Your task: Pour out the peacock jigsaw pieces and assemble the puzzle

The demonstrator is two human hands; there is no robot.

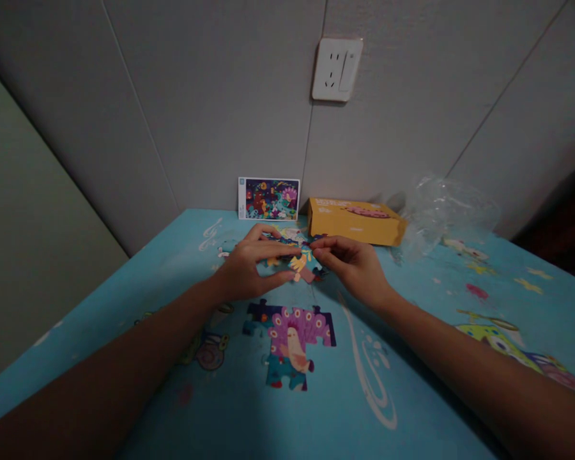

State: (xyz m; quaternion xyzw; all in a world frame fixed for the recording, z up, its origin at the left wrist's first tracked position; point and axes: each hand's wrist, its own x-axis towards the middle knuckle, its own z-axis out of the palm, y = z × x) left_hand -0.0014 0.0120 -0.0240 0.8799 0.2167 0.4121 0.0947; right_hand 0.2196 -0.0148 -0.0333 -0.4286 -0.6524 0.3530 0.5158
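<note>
Jigsaw pieces (303, 262) were, I judged, being sorted; left hand (246, 265) loosely spread, right hand (357, 265) grip I could not tell. Next move likely required matching the peacock section (294, 338).

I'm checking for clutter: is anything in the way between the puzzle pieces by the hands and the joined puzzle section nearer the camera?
Nothing visible is: only printed tablecloth lies between the pieces and the joined section. The left hand and right hand flank the pieces, and the yellow box sits beyond them.
</note>
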